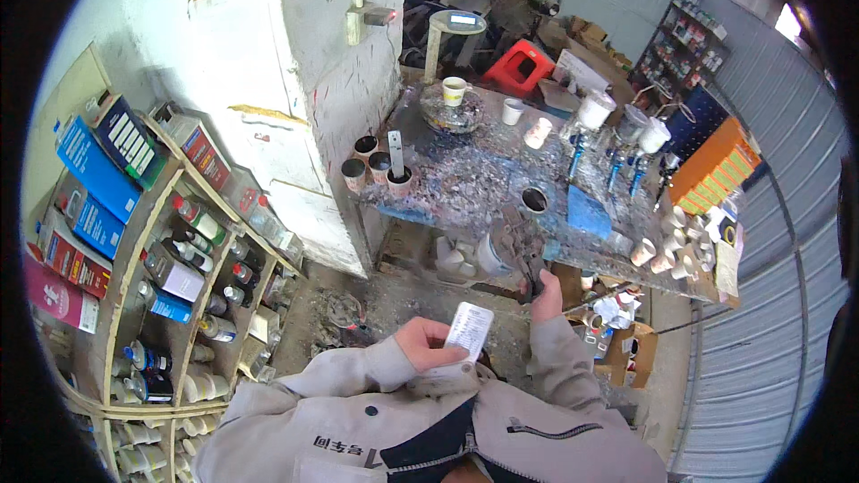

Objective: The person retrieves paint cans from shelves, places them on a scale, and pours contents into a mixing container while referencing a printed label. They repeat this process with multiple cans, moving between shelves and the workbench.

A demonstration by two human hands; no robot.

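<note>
My left hand (422, 345) is closed on a white card-like rectangle (470, 331) with rounded corners and small print, held in front of my chest. To the right, my right hand (547, 297) grips a dark, paint-crusted tool (519, 246) near the front edge of the workbench. Its blocky head points away from me, and its exact kind is hard to make out. Just beyond it, a paper cup (534, 201) with dark contents stands on the paint-spattered bench (474, 180). Below the bench edge, a white bucket (490, 256) is partly hidden behind the tool.
Several dark-filled cups (354, 174) stand at the bench's left, one with a flat stirring stick (395, 152). Farther back are a scale (458, 23), a red stool (519, 67) and spray guns (614, 168). An orange box (716, 168) sits right. Bottle-filled shelves (192, 304) line my left.
</note>
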